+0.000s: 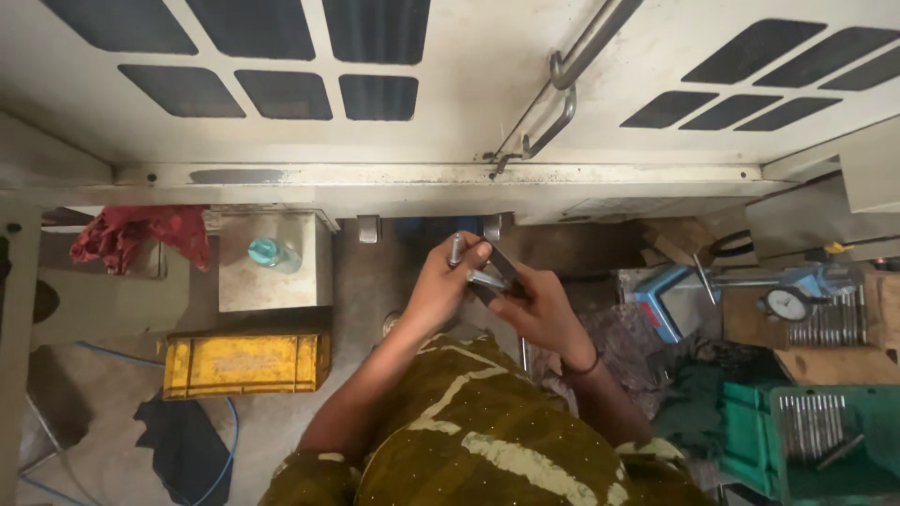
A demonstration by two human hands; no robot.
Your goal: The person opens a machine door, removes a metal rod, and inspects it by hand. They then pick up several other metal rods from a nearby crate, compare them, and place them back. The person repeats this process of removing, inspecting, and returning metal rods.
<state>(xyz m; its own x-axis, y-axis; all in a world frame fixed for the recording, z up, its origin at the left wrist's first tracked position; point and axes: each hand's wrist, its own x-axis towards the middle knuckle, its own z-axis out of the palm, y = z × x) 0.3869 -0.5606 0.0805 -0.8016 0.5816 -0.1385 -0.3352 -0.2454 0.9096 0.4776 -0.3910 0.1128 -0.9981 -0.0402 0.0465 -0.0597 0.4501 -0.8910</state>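
My left hand grips a short metal rod, held upright between thumb and fingers. My right hand holds a dark flat measuring gauge pressed against a second metal rod that lies between the two hands. Both hands meet at chest height, just below the grey machine door with its metal handle. My olive patterned sleeves fill the lower middle of the view.
A yellow crate and a grey metal box with a teal bottle stand at left, a red cloth beyond. At right, a green tray with several metal rods, a dial gauge and more rods.
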